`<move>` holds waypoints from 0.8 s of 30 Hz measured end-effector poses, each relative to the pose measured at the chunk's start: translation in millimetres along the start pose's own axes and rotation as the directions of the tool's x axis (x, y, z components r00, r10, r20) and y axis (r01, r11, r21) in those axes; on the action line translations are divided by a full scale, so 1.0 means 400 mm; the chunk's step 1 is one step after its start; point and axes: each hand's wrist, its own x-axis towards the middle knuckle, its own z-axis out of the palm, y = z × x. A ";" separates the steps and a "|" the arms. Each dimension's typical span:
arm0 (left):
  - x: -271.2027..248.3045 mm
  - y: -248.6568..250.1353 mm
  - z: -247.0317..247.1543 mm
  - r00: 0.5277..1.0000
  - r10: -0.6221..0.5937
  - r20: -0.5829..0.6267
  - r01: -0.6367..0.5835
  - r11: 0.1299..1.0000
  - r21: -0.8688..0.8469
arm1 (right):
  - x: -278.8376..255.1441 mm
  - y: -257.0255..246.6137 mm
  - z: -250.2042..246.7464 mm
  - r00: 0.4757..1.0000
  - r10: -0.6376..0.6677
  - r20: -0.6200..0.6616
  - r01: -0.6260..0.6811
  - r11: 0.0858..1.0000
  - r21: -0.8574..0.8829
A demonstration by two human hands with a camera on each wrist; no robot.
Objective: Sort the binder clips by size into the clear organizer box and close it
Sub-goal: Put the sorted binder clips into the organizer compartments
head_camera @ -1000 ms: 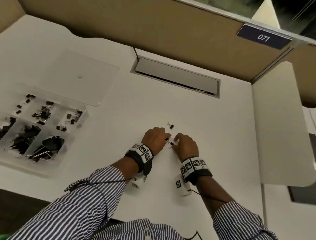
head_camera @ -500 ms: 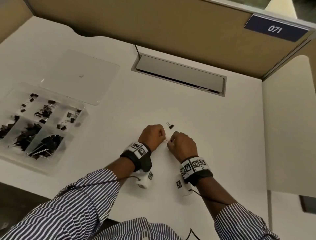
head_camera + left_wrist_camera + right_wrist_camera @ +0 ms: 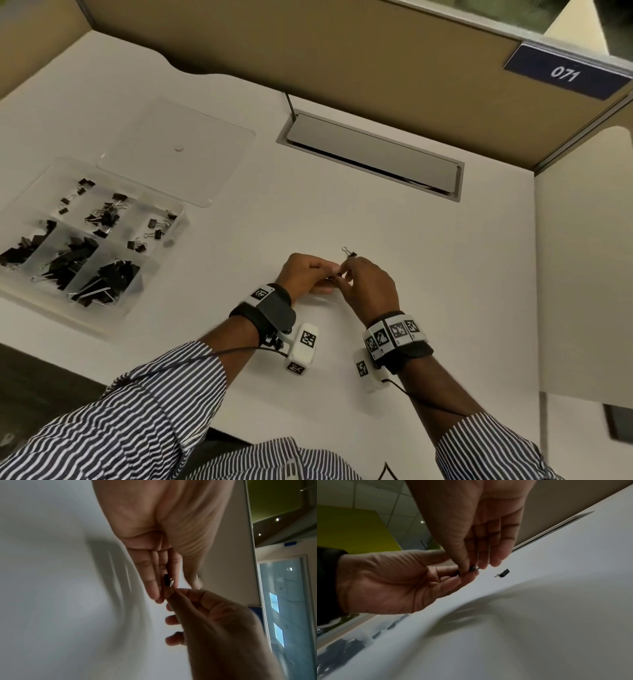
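Still open, the box sits at the desk's left edge, well apart from the hands, its lid lying flat behind it and its compartments already full of black clips. Any carry from here crosses bare desk, so a tiny clip could slip out midway. The left hand and right hand meet fingertip to fingertip, both pinching one small clip between them. With two hands on so little metal, a handover may fumble it or spring a handle open. A second loose clip lies just beyond the right knuckles; it could get knocked away or overlooked before closing.
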 end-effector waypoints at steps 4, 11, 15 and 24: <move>-0.004 -0.007 -0.023 0.999 0.032 -0.044 -0.032 0.999 0.016 | 0.012 -0.008 -0.014 0.997 -0.059 0.047 0.060 0.998 -0.018; -0.029 0.002 -0.063 0.993 0.075 -0.088 -0.071 0.997 0.043 | 0.108 0.005 -0.021 0.992 0.128 0.018 -0.126 0.988 -0.092; -0.056 0.015 -0.099 0.991 0.077 -0.110 -0.075 0.997 0.016 | 0.135 0.013 0.026 0.989 0.123 0.077 -0.110 0.982 -0.153; -0.121 0.018 -0.215 0.980 0.131 -0.148 -0.142 0.988 -0.067 | 0.137 -0.043 0.059 0.989 0.132 0.062 -0.131 0.991 -0.021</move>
